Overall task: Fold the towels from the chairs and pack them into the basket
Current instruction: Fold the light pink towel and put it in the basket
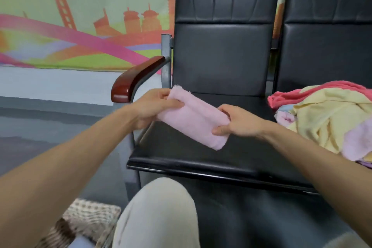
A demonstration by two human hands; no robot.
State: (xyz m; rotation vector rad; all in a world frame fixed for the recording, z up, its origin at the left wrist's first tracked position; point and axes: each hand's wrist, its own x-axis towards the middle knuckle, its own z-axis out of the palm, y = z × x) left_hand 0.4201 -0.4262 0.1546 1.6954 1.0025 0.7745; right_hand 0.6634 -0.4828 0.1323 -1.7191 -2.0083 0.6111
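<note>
Pink towel, seemingly folded, is pinched at both ends by left hand and right hand.

Counting up: two hands, two chairs, one basket, one towel in hand, one heap.
Two hands on show, the left hand and the right hand, and between them just one folded pink towel. Two black padded chairs side by side, the left chair and the right chair, with a single wooden armrest in view. On the right chair, one heap: I count a coral towel, a yellow towel and a lilac towel, so three for certain, plus pale blue and pink edges underneath that I can't number. One woven basket down on the floor.
</note>
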